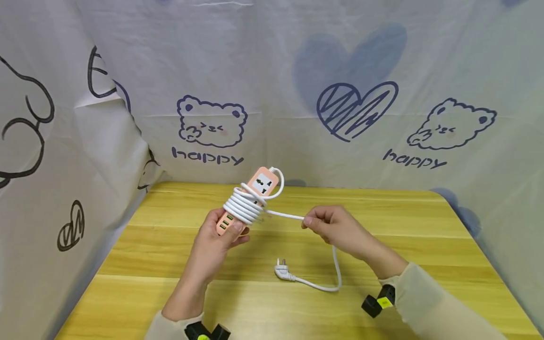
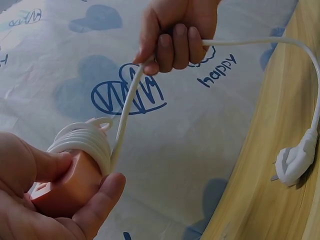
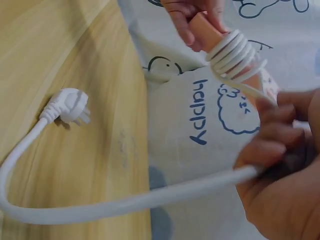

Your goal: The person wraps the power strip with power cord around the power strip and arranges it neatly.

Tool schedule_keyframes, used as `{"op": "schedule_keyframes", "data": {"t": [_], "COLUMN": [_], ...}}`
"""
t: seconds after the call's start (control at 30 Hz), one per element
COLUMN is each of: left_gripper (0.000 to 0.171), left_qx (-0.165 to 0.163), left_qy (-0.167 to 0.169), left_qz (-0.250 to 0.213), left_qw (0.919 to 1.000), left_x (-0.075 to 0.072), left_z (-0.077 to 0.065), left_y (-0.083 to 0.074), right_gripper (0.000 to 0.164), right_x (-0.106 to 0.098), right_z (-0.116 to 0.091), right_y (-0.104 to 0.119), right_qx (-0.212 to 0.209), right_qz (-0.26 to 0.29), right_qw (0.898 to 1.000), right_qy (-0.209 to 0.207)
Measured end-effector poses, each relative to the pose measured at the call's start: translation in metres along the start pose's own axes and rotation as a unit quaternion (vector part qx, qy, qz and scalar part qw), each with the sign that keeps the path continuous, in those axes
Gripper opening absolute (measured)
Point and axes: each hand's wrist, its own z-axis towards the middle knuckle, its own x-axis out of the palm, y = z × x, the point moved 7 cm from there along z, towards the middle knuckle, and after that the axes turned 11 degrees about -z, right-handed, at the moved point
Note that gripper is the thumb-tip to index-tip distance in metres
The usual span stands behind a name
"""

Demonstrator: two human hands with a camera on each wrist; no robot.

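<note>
My left hand grips the lower end of a pink power strip, thumb across its face by the USB ports. Several turns of white cord wrap round the strip's middle. From these turns a straight stretch of cord runs to my right hand, which pinches it between thumb and forefinger. The other fingers curl round the cord in the left wrist view. Past that hand the cord hangs in a loop down to a white plug lying on the table, prongs pointing up in the head view.
A yellow wood-grain table lies under both hands. Behind it hangs a pale cloth printed with bears and hearts, and more cloth closes in the left side. Each wrist wears a small black camera.
</note>
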Motion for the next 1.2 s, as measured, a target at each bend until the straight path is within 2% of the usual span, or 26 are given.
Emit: {"op": "schedule_keyframes", "data": {"t": [0.13,0.27,0.37,0.43,0.5,0.63,0.73,0.83,0.93,1.07,1.2], "left_gripper": [0.044,0.046,0.050,0.052,0.054,0.053,0.049,0.042,0.039,0.034,0.031], "left_qx": [0.005,0.012,0.016,0.019,0.019,0.027,0.024,0.010,-0.005,-0.033,-0.059], "left_qy": [-0.010,-0.023,-0.030,-0.033,-0.031,-0.011,0.019,0.054,0.095,0.176,0.245], "left_qz": [0.039,0.103,0.179,0.241,0.298,0.391,0.418,0.416,0.409,0.360,0.298], "left_qw": [0.9992,0.9943,0.9833,0.9698,0.9538,0.9199,0.9079,0.9076,0.9076,0.9153,0.9204], "left_x": [-0.002,-0.004,-0.003,-0.002,0.000,0.005,0.011,0.016,0.020,0.028,0.033], "left_z": [-0.002,-0.003,-0.004,-0.005,-0.006,-0.010,-0.013,-0.015,-0.018,-0.024,-0.030], "left_y": [-0.003,-0.006,-0.007,-0.007,-0.007,-0.005,-0.002,0.002,0.006,0.013,0.017], "right_gripper": [0.031,0.028,0.023,0.021,0.019,0.015,0.011,0.008,0.007,0.009,0.010], "right_x": [0.003,0.002,0.000,0.000,0.001,0.006,0.009,0.011,0.011,0.010,0.004], "right_z": [-0.006,-0.011,-0.015,-0.017,-0.018,-0.019,-0.020,-0.020,-0.020,-0.018,-0.012], "right_y": [0.011,0.019,0.025,0.033,0.043,0.066,0.076,0.079,0.079,0.079,0.076], "right_qx": [-0.048,-0.082,-0.084,-0.100,-0.126,-0.200,-0.241,-0.258,-0.263,-0.265,-0.256], "right_qz": [0.036,0.057,-0.015,-0.100,-0.190,-0.342,-0.405,-0.428,-0.439,-0.434,-0.409], "right_qw": [0.997,0.992,0.992,0.987,0.971,0.918,0.882,0.865,0.858,0.860,0.875], "right_qy": [0.050,0.082,0.088,0.081,0.066,0.011,-0.027,-0.044,-0.049,-0.039,-0.042]}}
